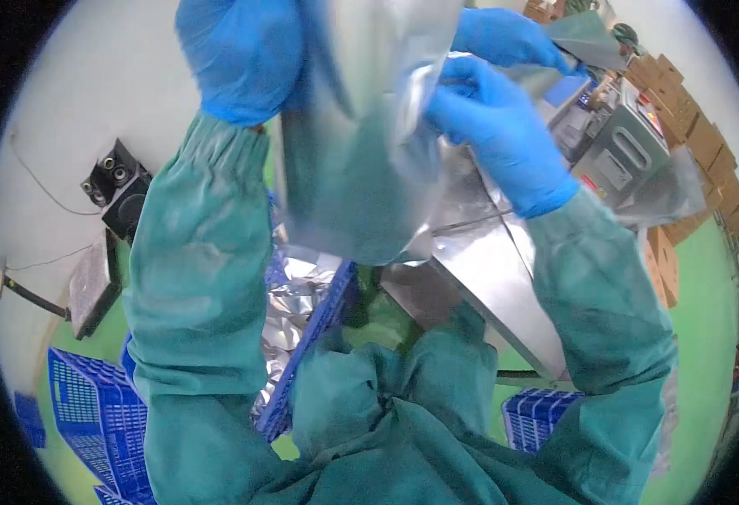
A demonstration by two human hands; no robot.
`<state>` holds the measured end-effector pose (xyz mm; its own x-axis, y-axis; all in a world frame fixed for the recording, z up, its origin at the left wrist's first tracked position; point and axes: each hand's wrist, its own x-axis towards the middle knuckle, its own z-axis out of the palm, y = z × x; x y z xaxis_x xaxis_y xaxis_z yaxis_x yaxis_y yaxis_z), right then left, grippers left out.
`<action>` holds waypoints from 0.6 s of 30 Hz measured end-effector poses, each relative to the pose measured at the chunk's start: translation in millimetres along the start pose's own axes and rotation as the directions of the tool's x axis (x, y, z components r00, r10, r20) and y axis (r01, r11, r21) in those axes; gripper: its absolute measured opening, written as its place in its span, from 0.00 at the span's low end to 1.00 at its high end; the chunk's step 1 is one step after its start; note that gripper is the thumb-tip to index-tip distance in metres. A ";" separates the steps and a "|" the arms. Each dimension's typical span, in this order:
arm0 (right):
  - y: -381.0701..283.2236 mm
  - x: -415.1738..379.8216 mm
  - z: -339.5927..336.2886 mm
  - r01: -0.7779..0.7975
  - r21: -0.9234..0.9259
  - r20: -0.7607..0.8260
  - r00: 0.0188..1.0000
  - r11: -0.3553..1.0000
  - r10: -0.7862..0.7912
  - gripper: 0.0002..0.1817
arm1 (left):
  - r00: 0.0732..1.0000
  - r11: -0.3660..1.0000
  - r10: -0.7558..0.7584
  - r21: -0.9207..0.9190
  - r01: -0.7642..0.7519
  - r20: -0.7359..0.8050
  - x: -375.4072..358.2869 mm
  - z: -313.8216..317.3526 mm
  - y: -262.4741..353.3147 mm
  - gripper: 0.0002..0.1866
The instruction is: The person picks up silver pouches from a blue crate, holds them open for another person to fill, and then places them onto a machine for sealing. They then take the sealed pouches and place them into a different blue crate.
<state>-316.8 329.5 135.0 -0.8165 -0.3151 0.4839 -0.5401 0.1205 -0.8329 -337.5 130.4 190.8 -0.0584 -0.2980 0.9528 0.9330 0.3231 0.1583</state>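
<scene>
A: How does our bag [348, 151] look, and where?

B: Silvery, glossy, motion-blurred; held up far centre, between our hands. Right hand [496, 126]: fingers clamped on its right edge. Left hand [243, 63]: at its left edge; fingertips hidden, so we cannot tell the grip.

A: Counts?

B: We log one held bag, one co-worker's glove [504, 38], far right.

The silvery pouch [361, 160] is blurred, its top cut off.

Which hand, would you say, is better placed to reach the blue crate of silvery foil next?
Probably the left hand: its sleeve is beside the crate, while the right hand is on the silvery bag's other side.
</scene>
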 end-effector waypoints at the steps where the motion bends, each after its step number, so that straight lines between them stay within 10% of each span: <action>1: -1.5 -0.5 -16.8 -0.005 -0.015 -0.002 1.000 1.000 0.005 0.22 | 0.999 0.996 -0.047 -0.076 0.048 0.015 -1.9 14.9 8.7 0.10; 8: -6.9 -18.6 -95.1 -0.138 -0.091 -0.040 0.990 0.986 0.135 0.15 | 0.971 0.946 0.198 -0.232 -0.225 -0.135 -10.8 101.1 -17.8 0.09; 10: -25.4 -30.6 -93.2 -0.070 -0.305 -0.301 0.953 0.950 -0.027 0.11 | 0.967 0.923 -0.233 -0.338 0.185 -0.105 -9.3 96.8 -24.3 0.09; 14: 17.7 -55.5 -93.2 -0.040 -0.347 -0.422 0.899 0.937 -0.118 0.08 | 0.997 0.994 -0.064 0.089 0.067 -0.040 -44.7 97.7 -64.9 0.10; 18: 57.7 -72.0 -94.0 -0.194 -0.376 -0.423 0.906 0.906 0.019 0.08 | 0.951 0.940 -0.308 0.154 0.303 0.010 -78.1 92.7 -88.3 0.12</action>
<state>-308.4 447.6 77.3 -0.8362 0.1146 0.5363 -0.4078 0.5238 -0.7479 -448.2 208.4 126.5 -0.3464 -0.3744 0.8601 0.8052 0.3518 0.4774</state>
